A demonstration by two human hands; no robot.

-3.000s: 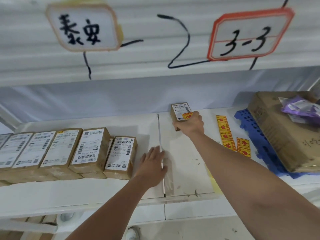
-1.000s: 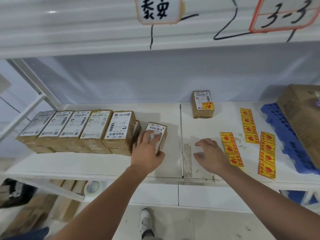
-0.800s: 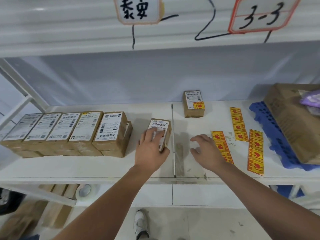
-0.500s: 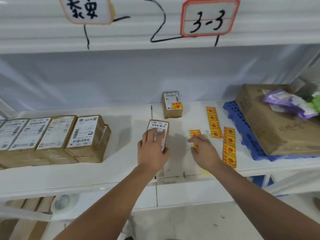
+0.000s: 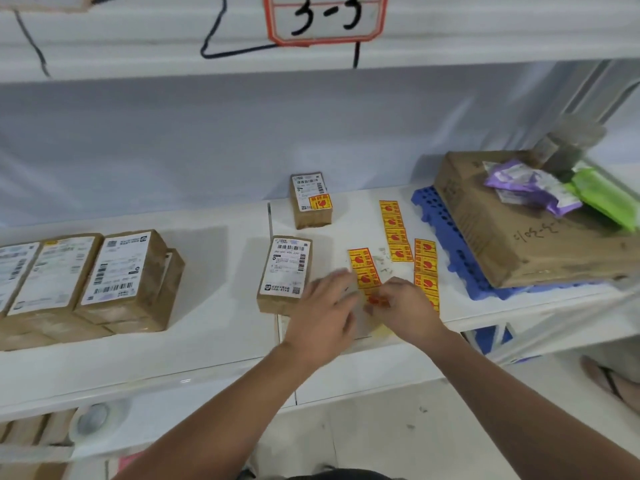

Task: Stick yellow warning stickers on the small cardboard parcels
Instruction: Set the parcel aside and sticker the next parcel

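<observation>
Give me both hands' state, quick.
Left hand: open, flat beside the sticker strip, holding nothing.
Right hand: fingers pinched at a yellow sticker; hold unclear.

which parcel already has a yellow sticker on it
The far parcel, alone at the back of the shelf, has one on its label. The near parcel and the row at left show none.

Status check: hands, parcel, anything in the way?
Both hands at sticker strip. Near parcel unstickered, free. Nothing blocking.

Motion-blurred left hand (image 5: 323,315), lower sticker strip (image 5: 363,271) hidden beneath it, leftmost parcels (image 5: 14,271) edge-cropped.
</observation>
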